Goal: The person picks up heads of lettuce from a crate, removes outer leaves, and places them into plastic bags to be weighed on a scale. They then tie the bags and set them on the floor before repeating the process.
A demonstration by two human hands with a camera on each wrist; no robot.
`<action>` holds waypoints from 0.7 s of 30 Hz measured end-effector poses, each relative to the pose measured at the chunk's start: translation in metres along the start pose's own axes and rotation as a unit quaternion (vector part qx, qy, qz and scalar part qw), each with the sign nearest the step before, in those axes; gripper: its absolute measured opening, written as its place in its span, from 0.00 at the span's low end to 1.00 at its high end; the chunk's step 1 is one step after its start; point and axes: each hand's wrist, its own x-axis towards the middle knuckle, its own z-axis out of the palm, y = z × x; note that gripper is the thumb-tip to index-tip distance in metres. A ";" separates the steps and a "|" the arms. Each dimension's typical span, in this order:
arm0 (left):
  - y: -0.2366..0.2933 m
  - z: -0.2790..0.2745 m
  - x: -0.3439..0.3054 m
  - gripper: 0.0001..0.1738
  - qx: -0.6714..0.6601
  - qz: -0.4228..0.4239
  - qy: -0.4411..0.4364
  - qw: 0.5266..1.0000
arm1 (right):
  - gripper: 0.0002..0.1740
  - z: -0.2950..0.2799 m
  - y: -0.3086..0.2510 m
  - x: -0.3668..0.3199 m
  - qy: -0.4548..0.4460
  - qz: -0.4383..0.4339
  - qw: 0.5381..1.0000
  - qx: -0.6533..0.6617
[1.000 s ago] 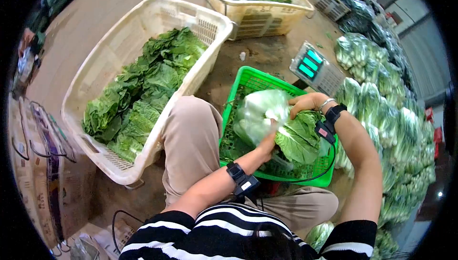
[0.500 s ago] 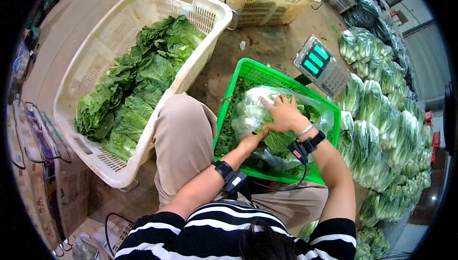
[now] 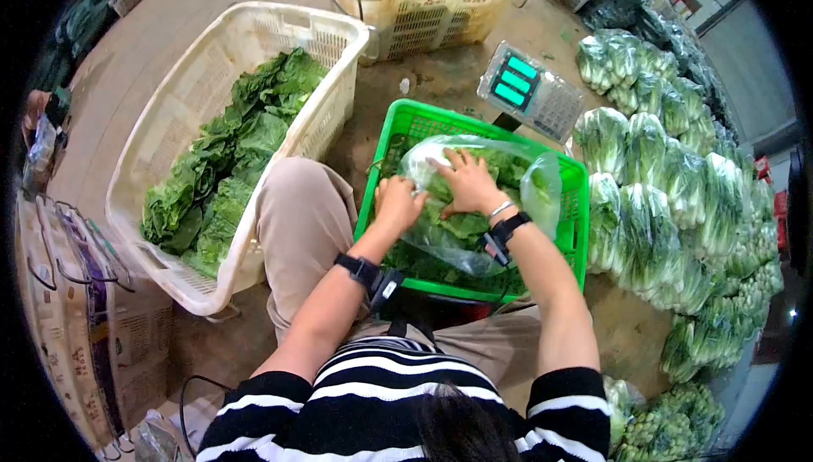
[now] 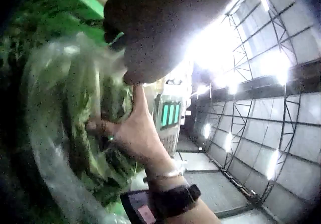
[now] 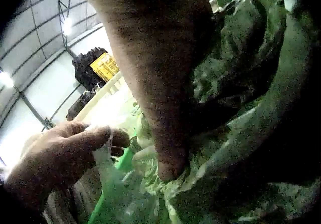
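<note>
A clear plastic bag (image 3: 542, 191) with leafy green cabbage (image 3: 461, 225) inside lies in the green crate (image 3: 578, 250). My left hand (image 3: 398, 206) pinches the bag's near-left edge between thumb and curled fingers; the right wrist view shows this left hand (image 5: 65, 153) with plastic between its fingertips. Fingers spread, my right hand (image 3: 466, 182) rests on the cabbage at the bag's pale end. In the left wrist view the right hand (image 4: 138, 133) presses against the leaves, its thumb apart from the fingers.
A digital scale display (image 3: 514, 81) stands behind the green crate. On the left a large cream crate (image 3: 224, 288) holds loose leaves, with another cream crate (image 3: 432, 22) at the back. Bagged greens (image 3: 644, 225) are piled along the right. Stacked crates (image 3: 85, 326) stand at the far left.
The right hand has gone from holding the cabbage's leafy side to lying spread on top of it. The left hand has moved left to the bag's edge. The cabbage now lies lower in the crate.
</note>
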 end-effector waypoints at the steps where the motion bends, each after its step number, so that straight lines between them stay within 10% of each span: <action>1: 0.003 -0.001 -0.002 0.20 -0.026 0.077 0.087 0.993 | 0.61 0.003 0.000 -0.003 -0.001 0.001 1.000 -0.016; 2: 0.000 -0.003 0.009 0.20 -0.026 0.085 0.090 0.992 | 0.61 0.009 0.004 -0.005 0.012 -0.011 1.000 0.001; 3: 0.002 -0.013 0.019 0.17 -0.332 -0.073 0.014 0.940 | 0.61 0.004 0.002 -0.007 0.018 -0.011 1.000 0.004; 4: 0.004 -0.025 0.025 0.14 -0.598 -0.232 -0.063 0.765 | 0.60 -0.001 -0.003 -0.012 0.016 -0.014 1.000 0.008; 8: 0.021 -0.099 0.057 0.10 -0.673 -0.268 -0.334 0.603 | 0.60 -0.009 -0.008 -0.007 0.020 -0.005 1.000 0.019; 10: 0.048 -0.123 0.067 0.15 -0.617 -0.206 -0.338 0.680 | 0.57 -0.011 -0.010 -0.004 -0.013 0.016 1.000 0.007; 12: 0.058 -0.127 0.088 0.10 -0.653 -0.209 -0.373 0.625 | 0.56 0.003 -0.006 -0.004 -0.041 0.021 0.999 -0.001; 18: 0.093 -0.164 0.046 0.16 -0.623 -0.100 -0.351 0.692 | 0.50 0.024 0.003 -0.017 -0.024 0.002 0.999 -0.038; 19: 0.088 -0.158 0.048 0.14 -0.633 -0.093 -0.342 0.688 | 0.48 0.052 0.013 -0.012 0.055 -0.033 0.969 0.240; 21: 0.081 -0.115 0.048 0.14 -0.643 -0.023 -0.244 0.726 | 0.33 0.071 -0.004 0.004 0.141 0.016 0.744 0.653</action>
